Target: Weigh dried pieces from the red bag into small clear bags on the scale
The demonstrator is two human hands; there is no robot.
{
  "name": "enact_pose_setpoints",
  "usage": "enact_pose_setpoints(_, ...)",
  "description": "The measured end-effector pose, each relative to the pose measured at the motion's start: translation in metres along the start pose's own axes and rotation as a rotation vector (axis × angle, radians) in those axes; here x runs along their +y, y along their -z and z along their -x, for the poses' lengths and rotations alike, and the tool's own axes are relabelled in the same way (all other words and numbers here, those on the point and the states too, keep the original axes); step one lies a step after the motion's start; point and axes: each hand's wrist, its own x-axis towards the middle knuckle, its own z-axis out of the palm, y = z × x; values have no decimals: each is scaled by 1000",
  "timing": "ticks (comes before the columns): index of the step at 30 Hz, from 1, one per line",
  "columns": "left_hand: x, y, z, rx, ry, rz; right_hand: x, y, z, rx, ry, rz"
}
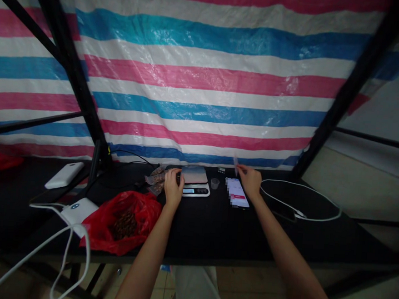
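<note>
Striped tarp (204, 77) across the whole back, black frame poles in front. Black table (214, 228) below, dim. One red bag (122, 224) front left, mouth open, brown pieces inside; likely to spill if nudged by the forearm beside it. Two white power banks (65, 174), one trailing a white cable (65, 254) off the table edge; snag risk. One kitchen scale (194, 180) at centre back, small packets just left of it. One lit phone (237, 193) right of the scale. One tiny clear cup (215, 183) between scale and phone; easy to knock over. Left hand (173, 188) curled at the scale's left edge, contents cannot tell. Right hand (250, 180) pinching a small thin item (235, 160) above the phone; could drop.
</note>
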Motion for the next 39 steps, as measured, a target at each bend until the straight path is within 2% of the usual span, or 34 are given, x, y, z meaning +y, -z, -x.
enact_pose_setpoints(5,13,-2,8,-276,-207,-56,-95,-37,33,-134,105,-569)
enact_pose_setpoints(7,12,-2,10,-305,-222,-104,-120,-53,48,-196,132,-729)
enact_pose_setpoints(9,7,-2,10,-295,-199,-160,-134,-65,60,-221,145,-849)
enact_pose_setpoints(13,1,-6,7,-310,-198,-257,-134,-73,74,-218,162,-939)
enact_pose_setpoints(19,3,-13,8,-298,-202,-380,-124,-66,73,-189,152,-950)
enact_pose_setpoints(29,10,-7,8,-367,-188,-121,-119,-66,70,-146,177,-873)
enact_pose_setpoints(34,12,-6,8,-424,-136,-66,-115,-71,69,-173,139,-920)
enact_pose_setpoints(39,14,-5,8,-449,-130,-26,-112,-72,67,-134,134,-840)
